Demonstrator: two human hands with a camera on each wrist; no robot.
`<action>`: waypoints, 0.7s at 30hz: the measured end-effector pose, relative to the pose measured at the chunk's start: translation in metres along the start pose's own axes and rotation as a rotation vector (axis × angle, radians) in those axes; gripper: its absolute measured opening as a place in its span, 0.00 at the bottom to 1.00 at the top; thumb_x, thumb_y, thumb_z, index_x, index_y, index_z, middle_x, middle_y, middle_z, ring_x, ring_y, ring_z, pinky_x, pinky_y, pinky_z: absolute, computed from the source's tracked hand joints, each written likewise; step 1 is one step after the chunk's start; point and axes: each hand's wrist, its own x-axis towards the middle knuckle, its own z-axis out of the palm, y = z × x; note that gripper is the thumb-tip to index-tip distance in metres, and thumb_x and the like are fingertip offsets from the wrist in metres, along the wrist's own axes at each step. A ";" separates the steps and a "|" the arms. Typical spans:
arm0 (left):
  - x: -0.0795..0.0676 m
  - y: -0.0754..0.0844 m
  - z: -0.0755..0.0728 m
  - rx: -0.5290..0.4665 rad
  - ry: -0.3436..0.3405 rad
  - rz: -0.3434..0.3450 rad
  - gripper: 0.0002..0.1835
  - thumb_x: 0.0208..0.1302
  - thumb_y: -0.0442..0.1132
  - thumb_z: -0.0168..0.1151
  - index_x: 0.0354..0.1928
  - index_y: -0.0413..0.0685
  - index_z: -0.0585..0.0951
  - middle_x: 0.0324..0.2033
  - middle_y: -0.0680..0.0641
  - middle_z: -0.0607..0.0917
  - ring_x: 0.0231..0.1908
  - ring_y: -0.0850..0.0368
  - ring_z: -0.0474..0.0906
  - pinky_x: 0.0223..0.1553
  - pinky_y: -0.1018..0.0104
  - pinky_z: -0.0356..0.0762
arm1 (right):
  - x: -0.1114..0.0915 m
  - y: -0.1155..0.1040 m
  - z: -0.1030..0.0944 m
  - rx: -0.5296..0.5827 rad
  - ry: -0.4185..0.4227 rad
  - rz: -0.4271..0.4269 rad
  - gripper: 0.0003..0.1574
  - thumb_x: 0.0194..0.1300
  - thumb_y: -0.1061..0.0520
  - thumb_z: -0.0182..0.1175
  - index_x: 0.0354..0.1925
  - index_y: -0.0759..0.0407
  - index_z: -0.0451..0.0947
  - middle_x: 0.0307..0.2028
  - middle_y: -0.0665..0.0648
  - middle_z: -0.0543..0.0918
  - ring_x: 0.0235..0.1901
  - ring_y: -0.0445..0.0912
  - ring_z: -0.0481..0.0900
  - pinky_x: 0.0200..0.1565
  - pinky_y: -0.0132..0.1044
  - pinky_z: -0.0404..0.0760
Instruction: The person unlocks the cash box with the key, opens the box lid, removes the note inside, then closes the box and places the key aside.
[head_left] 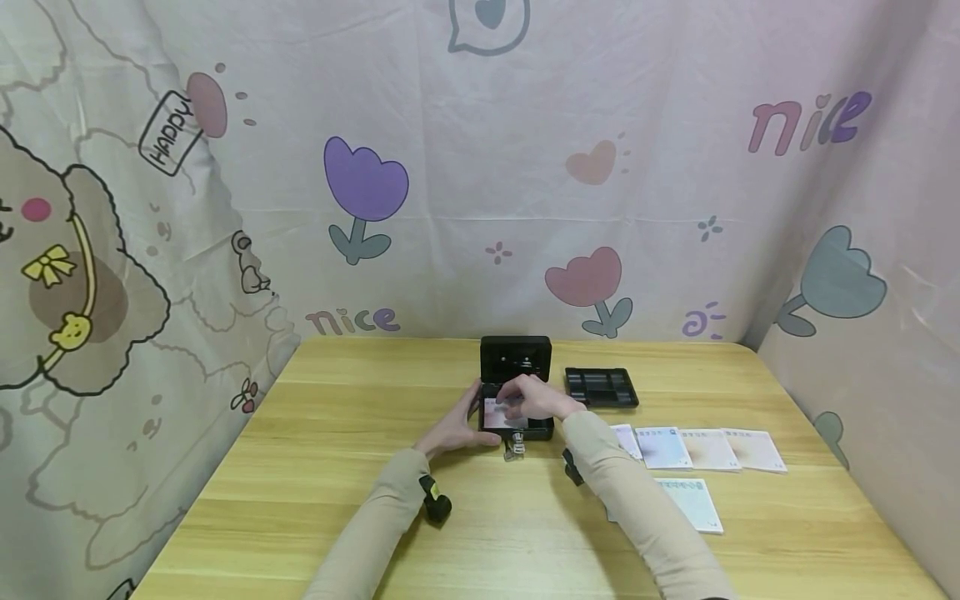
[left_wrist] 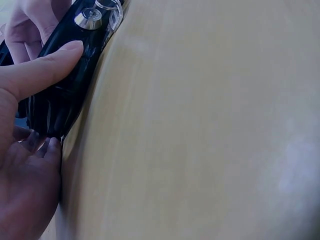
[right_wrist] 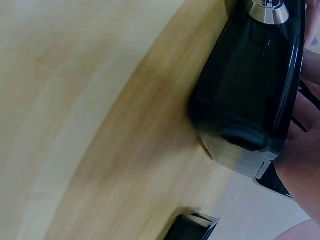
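A small black cash box (head_left: 538, 434) stands on the table with its lid (head_left: 495, 368) raised. My left hand (head_left: 453, 429) grips its left front corner; in the left wrist view the thumb lies along the front face and the fingers touch the side. Printed paper notes (head_left: 492, 414) lie flat inside the box. My right hand (head_left: 536, 397) reaches into it over these notes, fingers bent down. Whether it pinches or only touches them is hidden. From the lock (left_wrist: 89, 18) on the front hangs a ring of keys (head_left: 515, 445).
A black compartment tray (head_left: 602, 388) sits to the right of the box. Stacks of printed notes, blue (head_left: 663, 448), beige (head_left: 708, 450) and pinkish (head_left: 754, 450), lie in a row at right. A pale green stack (head_left: 693, 505) lies nearer, partly behind the right sleeve (head_left: 637, 500).
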 end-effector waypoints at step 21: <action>-0.001 -0.001 0.001 0.007 0.007 0.010 0.66 0.52 0.38 0.78 0.80 0.38 0.38 0.80 0.33 0.42 0.79 0.35 0.45 0.80 0.42 0.48 | 0.000 0.000 0.002 0.050 -0.012 -0.004 0.23 0.62 0.66 0.66 0.57 0.63 0.81 0.54 0.61 0.86 0.50 0.50 0.83 0.57 0.49 0.84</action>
